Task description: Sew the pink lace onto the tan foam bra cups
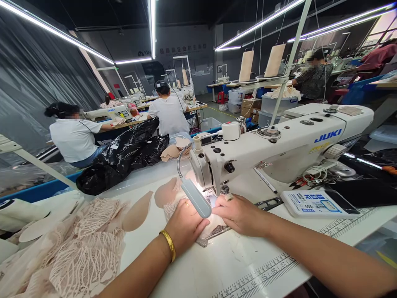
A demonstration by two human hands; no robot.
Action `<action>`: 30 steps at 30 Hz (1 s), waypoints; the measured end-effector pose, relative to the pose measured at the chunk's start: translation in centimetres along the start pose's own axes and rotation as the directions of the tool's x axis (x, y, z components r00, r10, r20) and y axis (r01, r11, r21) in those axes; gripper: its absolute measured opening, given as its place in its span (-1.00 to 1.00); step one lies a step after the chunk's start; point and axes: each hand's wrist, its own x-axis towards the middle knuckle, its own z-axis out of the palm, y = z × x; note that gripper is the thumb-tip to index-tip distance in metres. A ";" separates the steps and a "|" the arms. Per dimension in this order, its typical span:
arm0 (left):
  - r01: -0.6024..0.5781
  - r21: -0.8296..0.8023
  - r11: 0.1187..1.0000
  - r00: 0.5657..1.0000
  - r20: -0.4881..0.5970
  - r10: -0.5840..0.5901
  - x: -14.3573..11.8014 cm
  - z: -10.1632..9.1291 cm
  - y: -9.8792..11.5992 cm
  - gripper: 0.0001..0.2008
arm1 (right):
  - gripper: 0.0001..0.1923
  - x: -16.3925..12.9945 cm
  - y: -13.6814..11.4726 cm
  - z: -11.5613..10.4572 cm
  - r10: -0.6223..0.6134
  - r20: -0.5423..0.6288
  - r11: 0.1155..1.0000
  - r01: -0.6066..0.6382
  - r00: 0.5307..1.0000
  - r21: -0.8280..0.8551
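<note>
One left hand (186, 223), one right hand (242, 214) on my feed, both on one lace cloth (215, 223) under one sewing machine (273, 145); fingers (223, 212) bent, close together; lamp (198, 200) hides left tips, cannot tell grip; two thread cones (246, 66) behind; one tub (273, 104) holding heaped beige fabric (288, 94)

Bright ceiling tubes (152, 29), glare beside lamp (196, 198)

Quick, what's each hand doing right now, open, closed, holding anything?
Left hand: on the cloth, fingers partly behind the lamp; grip can't be told.
Right hand: fingers bent, at the cloth; whether pinching can't be told.
</note>
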 end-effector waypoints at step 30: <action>0.044 0.064 0.997 0.999 -0.003 -0.044 1.0 -0.2 -2.8 -0.77 | -0.74 -0.2 -0.2 0.1 0.033 -0.054 0.999 -0.032 0.998 0.016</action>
